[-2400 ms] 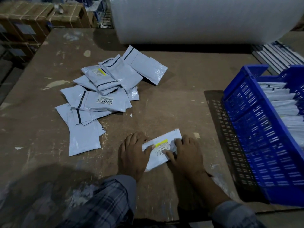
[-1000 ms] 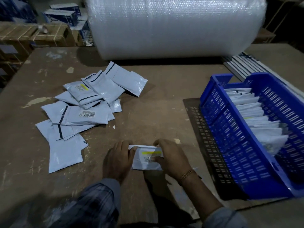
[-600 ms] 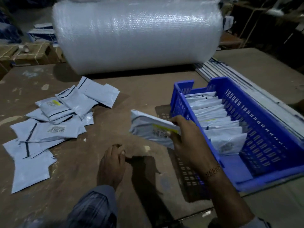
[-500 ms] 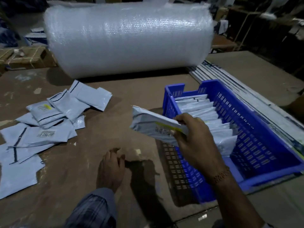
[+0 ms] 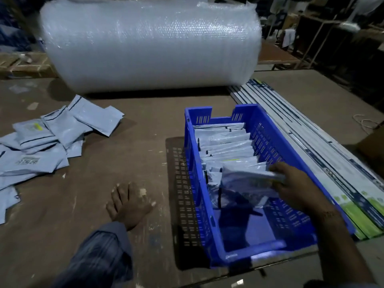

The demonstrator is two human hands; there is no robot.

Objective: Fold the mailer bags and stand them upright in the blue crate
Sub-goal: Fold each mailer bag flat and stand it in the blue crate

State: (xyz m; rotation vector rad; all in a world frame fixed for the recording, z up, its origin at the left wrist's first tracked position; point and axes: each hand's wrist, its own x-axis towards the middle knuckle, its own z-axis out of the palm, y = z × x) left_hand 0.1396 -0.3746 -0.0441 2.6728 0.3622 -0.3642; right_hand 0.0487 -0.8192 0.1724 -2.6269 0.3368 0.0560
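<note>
Overhead, head view, both hands showing:
Right hand point(image 5: 295, 188): fingers and thumb are pinching the folded mailer bag point(image 5: 247, 181), holding it inside the blue crate point(image 5: 209, 221) against the near end of the row.
Left hand point(image 5: 129, 202): fingers are lying spread and flat on the table point(image 5: 128, 138), gripping nothing.
Standing bags point(image 5: 224, 142): filling the crate's far half, upright.
Unfolded bags point(image 5: 47, 142): lying piled at the table's left.
Bubble wrap roll point(image 5: 149, 46): lying across the far edge.
</note>
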